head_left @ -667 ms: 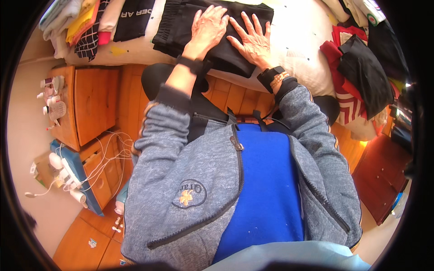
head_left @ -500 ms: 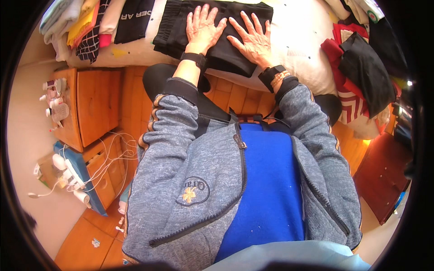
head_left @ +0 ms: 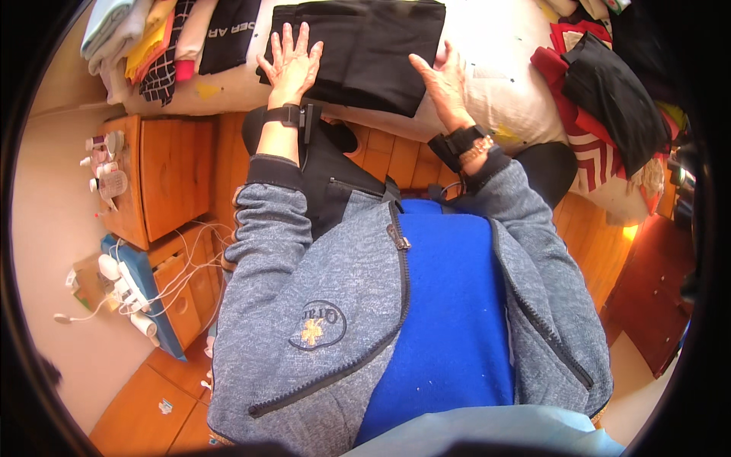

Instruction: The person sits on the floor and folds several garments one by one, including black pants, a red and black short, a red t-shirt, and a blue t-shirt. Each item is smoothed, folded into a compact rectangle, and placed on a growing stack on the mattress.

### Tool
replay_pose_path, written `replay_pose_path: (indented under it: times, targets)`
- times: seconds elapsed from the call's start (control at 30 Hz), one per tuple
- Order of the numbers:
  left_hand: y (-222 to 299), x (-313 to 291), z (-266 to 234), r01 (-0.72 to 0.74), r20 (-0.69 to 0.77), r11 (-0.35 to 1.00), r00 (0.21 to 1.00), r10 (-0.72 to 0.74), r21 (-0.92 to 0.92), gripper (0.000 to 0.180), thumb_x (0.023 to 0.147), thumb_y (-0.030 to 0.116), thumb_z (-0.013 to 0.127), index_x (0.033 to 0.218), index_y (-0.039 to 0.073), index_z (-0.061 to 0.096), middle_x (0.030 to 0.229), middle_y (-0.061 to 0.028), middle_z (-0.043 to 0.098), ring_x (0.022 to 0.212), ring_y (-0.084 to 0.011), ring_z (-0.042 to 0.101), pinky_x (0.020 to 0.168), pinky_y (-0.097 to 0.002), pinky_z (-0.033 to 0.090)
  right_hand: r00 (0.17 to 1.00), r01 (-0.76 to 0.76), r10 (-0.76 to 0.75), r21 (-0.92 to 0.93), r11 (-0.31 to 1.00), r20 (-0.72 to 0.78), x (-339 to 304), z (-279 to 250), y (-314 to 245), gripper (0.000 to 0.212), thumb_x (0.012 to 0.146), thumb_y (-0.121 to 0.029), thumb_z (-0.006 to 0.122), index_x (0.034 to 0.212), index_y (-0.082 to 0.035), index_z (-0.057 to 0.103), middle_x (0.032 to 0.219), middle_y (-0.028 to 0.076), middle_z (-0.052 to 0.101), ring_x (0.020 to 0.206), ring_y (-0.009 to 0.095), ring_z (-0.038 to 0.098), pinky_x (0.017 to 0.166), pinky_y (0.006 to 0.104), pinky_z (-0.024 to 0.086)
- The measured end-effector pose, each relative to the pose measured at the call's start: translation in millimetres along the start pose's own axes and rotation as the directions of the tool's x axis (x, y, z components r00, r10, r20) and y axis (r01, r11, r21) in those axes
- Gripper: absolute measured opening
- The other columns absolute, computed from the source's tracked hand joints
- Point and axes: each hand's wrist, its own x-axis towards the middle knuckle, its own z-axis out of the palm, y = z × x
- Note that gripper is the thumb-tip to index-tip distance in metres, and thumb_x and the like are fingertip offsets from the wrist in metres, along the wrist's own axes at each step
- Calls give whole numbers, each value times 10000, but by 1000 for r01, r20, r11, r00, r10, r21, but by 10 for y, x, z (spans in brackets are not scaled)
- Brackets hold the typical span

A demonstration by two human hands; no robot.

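Observation:
A folded black garment (head_left: 373, 61), with a gathered waistband at its left end, lies flat on a pale bedspread (head_left: 495, 68). My left hand (head_left: 292, 70) is at its left end, fingers spread over the cloth; whether the palm presses on it I cannot tell. Just past the garment's right edge is my right hand (head_left: 448, 85), turned partly on its side with thumb and fingers apart. It holds nothing. Black bands circle both wrists, and a beaded bracelet (head_left: 476, 151) sits by the right one.
Folded clothes (head_left: 160, 46) stand in a row at the left of the bed. At the right lies a heap of red and black clothes (head_left: 609, 99). A wooden cabinet (head_left: 175, 175) holding small bottles stands at left, above a power strip (head_left: 128, 286) with tangled white cables.
My hands have moved apart from the middle of the garment to its two ends. The right hand has come off the cloth. The garment now lies slightly left and looks smoother.

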Motion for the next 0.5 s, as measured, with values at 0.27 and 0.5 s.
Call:
replay_pose_path:
  times: [0.27, 0.5]
  targets:
    - [-14, 6, -238, 250, 68, 927, 968, -240, -281, 678, 872, 654, 600, 1468, 350, 489, 1519, -225, 365, 1375, -443, 362, 1082, -620, 326, 907, -312, 115, 465, 829, 405, -25, -419, -252, 794, 850, -143, 739, 1500, 54, 328, 1303, 140, 591, 1174, 198, 566, 992, 300, 440]
    - [411, -193, -163, 65, -53, 684, 987, -150, -726, 932, 717, 559, 828, 1400, 15, 501, 1268, -216, 554, 1263, -382, 516, 1053, -459, 438, 971, -142, 47, 406, 903, 236, 481, -1238, 231, 571, 873, -239, 728, 1361, 3, 554, 1141, 69, 673, 962, 116, 629, 892, 264, 478]
